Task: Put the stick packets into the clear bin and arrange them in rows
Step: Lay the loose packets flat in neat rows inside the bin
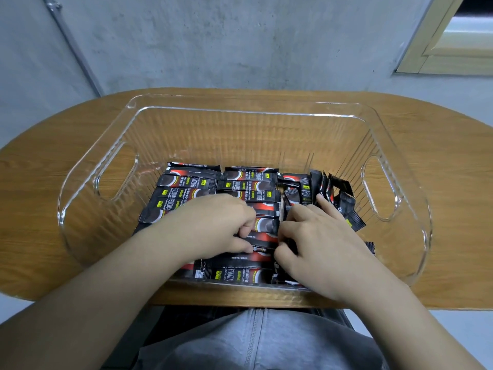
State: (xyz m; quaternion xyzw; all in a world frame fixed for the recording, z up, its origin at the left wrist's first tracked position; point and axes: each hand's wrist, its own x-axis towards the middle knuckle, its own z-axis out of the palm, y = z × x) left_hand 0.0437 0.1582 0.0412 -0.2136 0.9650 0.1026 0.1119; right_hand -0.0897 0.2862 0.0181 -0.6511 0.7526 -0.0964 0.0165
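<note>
Left hand (213,225) and right hand (317,236), fingers curled, pinch stick packets (186,190) inside the clear bin (240,110), likely squaring the rows.

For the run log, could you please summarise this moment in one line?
stage: arranging | stick packets: in clear bin | left hand, right hand: on packets

— In the bin (400,145)?
— Stick packets (186,188), laid flat in two rows at left and middle, running far to near. At right, a loose heap (330,193), some on edge, leaning toward the right wall.

— And the bin itself?
— On the table (440,182), centred, near edge close to the table's near edge.

— Hands?
— Both inside. Left hand (213,225) over the left and middle rows; right hand (320,241) just beside it, on the near part of the heap.

— Behind?
— Wall (213,44) beyond the table's far edge.
</note>
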